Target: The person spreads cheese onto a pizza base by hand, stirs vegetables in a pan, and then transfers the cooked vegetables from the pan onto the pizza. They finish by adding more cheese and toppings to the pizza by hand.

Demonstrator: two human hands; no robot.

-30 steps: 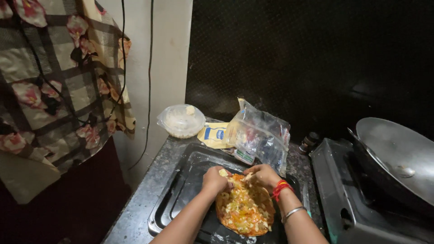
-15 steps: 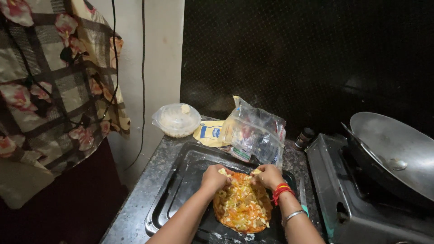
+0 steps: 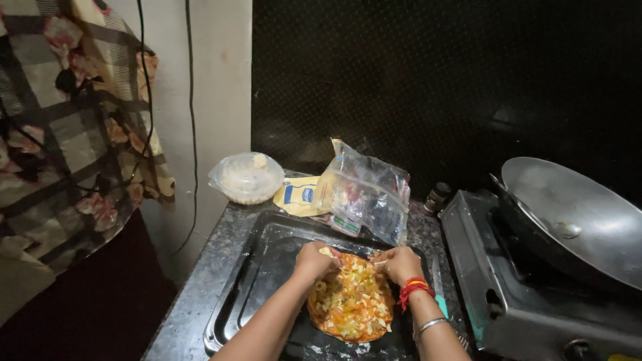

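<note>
Fingers pinch cheese over orange, vegetable-topped pizza.

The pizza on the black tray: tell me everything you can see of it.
The pizza is a round flat base with an orange-red sauce, strewn with pale yellow shreds and small bits that look like cheese and chopped vegetables. It lies flat on the dark metal tray on the counter, toward the tray's right side. Its edge looks uneven and unbrowned. The left hand and the right hand both rest on its far rim, fingers curled over the topping, each seeming to pinch a pale bit.
</note>
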